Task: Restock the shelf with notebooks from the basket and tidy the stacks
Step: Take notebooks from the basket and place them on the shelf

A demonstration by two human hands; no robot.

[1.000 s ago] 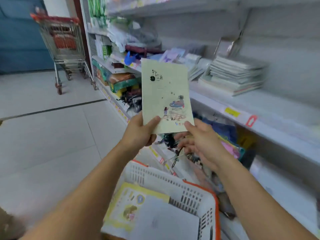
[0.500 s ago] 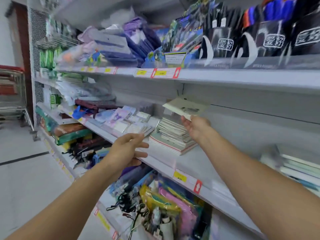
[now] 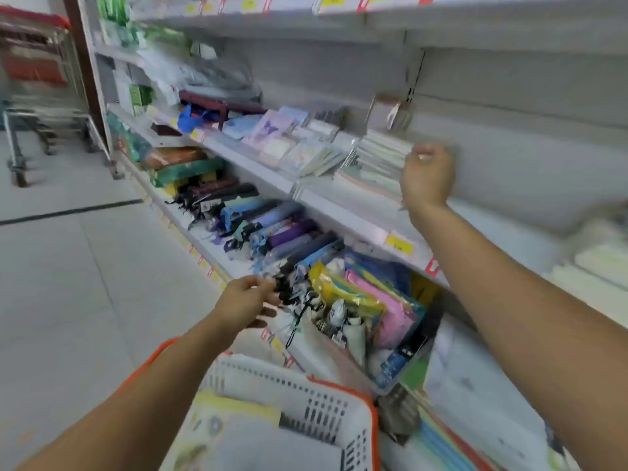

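Notebook stack (image 3: 377, 161): right of centre in the frame, on the middle shelf (image 3: 356, 212), back against the white rear panel; blurred, edges of the covers roughly aligned.
Right hand (image 3: 429, 176): raised at the stack's right side, fingers curled inward, holding nothing that can be seen; motion blur hides whether the fingertips touch the stack.
Left hand (image 3: 245, 302): lower centre, in the air before the bottom shelf's edge, fingers loosely bent and empty, just above the basket.
Basket (image 3: 306, 399): bottom centre, white slotted walls with an orange rim; notebooks (image 3: 234, 426) lie flat inside, a yellow-edged one on the left.
Shelf edge: a white price rail runs diagonally from upper left to right, with a yellow label (image 3: 398, 243) below the right wrist.
Open room on shelf: bare white surface in front of and to the right of the stack, up to another blurred pile (image 3: 598, 256) at far right.
Lower shelf: folded umbrellas (image 3: 268, 226) and coloured pouches (image 3: 373, 300) crowd up to its edge.
Floor: pale tiles fill the left; a shopping trolley (image 3: 37, 79) stands at upper left.
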